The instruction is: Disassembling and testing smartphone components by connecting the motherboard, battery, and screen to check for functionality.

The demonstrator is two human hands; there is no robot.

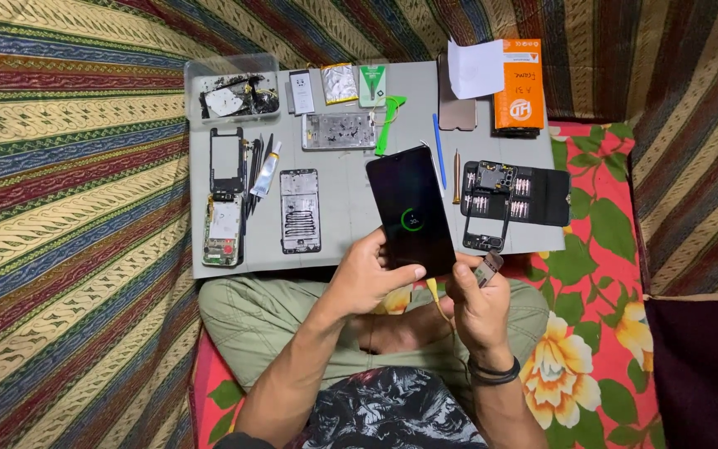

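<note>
I see my left hand [367,278] gripping the black smartphone [413,212] at its lower edge, thumb across the screen; my right hand [477,303] pinches a small grey tool [489,268] just beside it

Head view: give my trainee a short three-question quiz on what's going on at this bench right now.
1. True or false: the phone is dark all over, with nothing lit on its screen.
2. Which hand grips the phone's lower edge with the thumb across the glass? A) left B) right C) neither
3. What lies on the board just right of the phone's upper half, beside the orange-handled tool?

Key
1. False: a green ring glows on the screen.
2. A: the left hand; the right hand pinches a small metal piece at the phone's lower right corner.
3. A thin blue tool.
</note>
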